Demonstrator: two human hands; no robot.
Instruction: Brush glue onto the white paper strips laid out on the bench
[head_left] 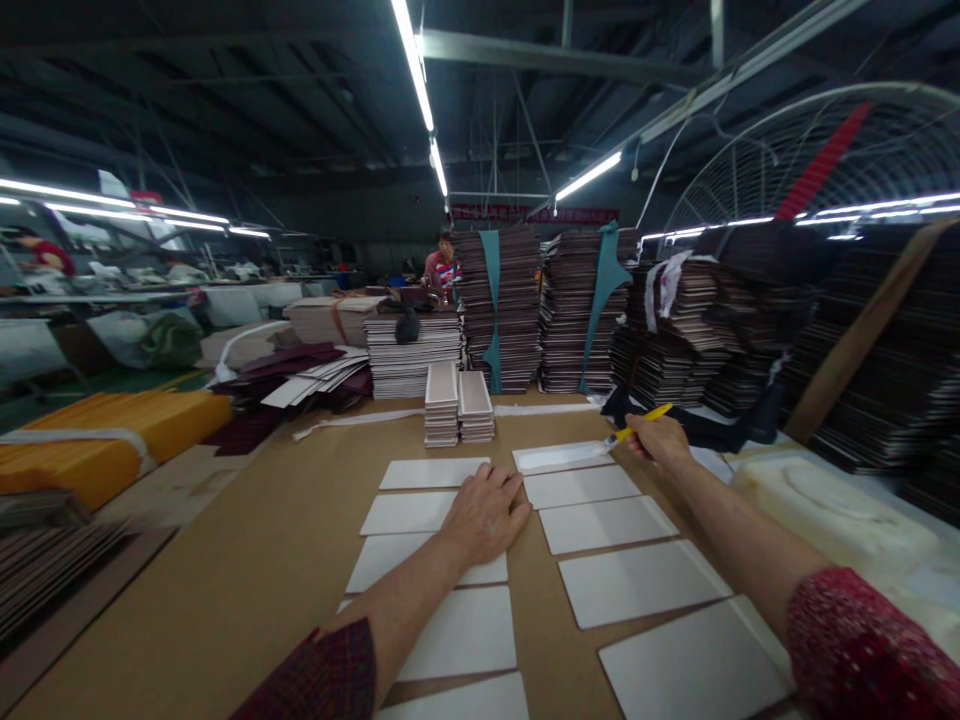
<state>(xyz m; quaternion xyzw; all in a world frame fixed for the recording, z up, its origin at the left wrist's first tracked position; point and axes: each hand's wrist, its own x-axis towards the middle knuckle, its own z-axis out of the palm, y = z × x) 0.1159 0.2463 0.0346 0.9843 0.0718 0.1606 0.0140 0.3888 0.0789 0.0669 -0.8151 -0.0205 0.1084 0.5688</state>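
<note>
My right hand (660, 440) is closed around the yellow handle of a brush (637, 424). The bristles touch the right end of the farthest white panel (559, 457) in the right column, which has a wet-looking white coat. Nearer to me in that column lie several more white panels (600, 530), one below another. My left hand (484, 510) rests with fingers extended over the right ends of the panels (416, 512) in the left column. It partly covers them, and my forearm hides others nearer to me.
Two small stacks of finished-edge panels (442, 405) stand beyond the columns on the brown tabletop (285, 560). Tall tied stacks of dark panels (517, 300) line the back and right. A pale plastic container (832, 500) sits by my right forearm. Orange bundles (112, 430) lie left; a person (441, 268) is behind.
</note>
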